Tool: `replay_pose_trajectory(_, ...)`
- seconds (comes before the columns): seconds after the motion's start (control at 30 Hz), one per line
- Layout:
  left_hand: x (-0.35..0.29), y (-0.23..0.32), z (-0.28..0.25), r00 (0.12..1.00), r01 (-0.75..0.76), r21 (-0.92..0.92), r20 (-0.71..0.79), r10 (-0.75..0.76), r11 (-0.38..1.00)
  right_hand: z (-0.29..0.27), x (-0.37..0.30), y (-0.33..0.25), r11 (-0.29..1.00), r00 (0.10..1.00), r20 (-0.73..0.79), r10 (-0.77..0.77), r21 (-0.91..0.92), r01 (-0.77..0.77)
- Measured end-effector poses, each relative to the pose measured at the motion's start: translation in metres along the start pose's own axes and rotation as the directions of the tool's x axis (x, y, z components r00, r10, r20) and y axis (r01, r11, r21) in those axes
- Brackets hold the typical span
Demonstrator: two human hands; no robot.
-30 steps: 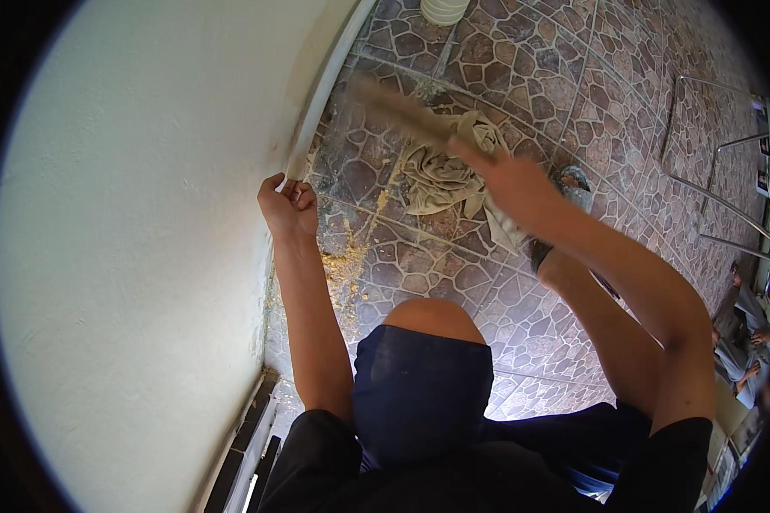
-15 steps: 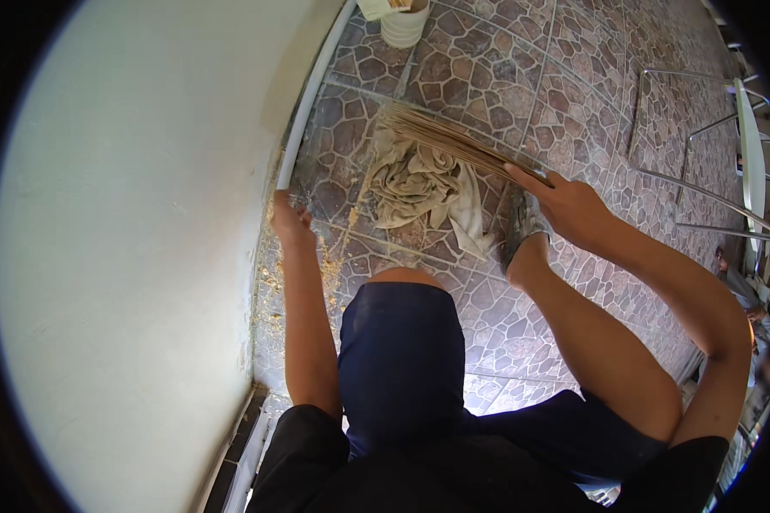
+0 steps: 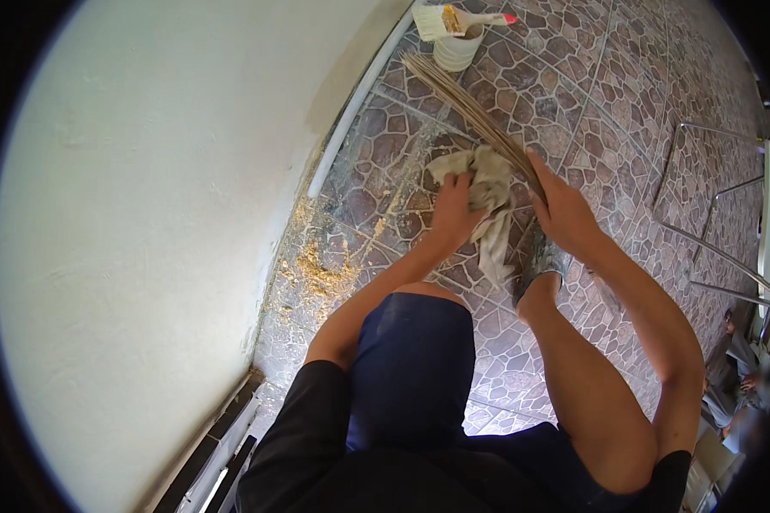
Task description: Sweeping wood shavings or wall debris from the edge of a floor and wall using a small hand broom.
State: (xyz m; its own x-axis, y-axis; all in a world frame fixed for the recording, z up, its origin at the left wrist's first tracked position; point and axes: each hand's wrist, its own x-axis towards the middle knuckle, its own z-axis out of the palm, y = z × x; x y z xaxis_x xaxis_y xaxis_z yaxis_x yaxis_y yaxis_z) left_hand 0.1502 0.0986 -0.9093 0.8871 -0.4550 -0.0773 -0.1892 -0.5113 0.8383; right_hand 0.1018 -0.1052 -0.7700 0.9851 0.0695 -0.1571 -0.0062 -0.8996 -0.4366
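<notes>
Gripping a crumpled beige cloth [image 3: 493,175] at the stone-patterned floor [image 3: 616,162], the left hand [image 3: 455,214] is near the right hand [image 3: 565,209], which clasps a stick broom [image 3: 473,111]. Beyond, a paintbrush [image 3: 450,21] lies across a white bucket [image 3: 456,56].

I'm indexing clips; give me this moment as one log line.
left hand: on beige cloth; right hand: holding stick bundle; yellow debris: near wall

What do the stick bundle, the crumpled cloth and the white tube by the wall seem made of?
Stick bundle: probably dried plant stems, matte brown, since thin strands show. Cloth: soft fabric, dull beige, judging by its folds; fibre unclear. White tube: likely plastic, smooth and evenly coloured, though painted metal is possible.
</notes>
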Motion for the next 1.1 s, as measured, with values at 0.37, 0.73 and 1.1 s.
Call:
replay_pose_trajectory(0.37,0.005,0.030,0.029,0.995,-0.071,-0.473,0.027,0.095,0.878,-0.045,-0.044,0.029,0.976,0.997,0.075,-0.021,-0.215,0.037)
replay_pose_trajectory(0.73,-0.060,-0.097,-0.160,0.819,0.210,0.441,-0.566,0.089,0.872,0.055,-0.052,0.064,0.967,0.946,0.323,-0.023,-0.234,0.103)
replay_pose_trajectory(1.1,-0.071,-0.135,-0.182,0.728,0.459,0.120,-0.619,-0.294,0.880,0.019,-0.010,0.025,0.992,0.914,0.398,0.084,-0.119,-0.040)
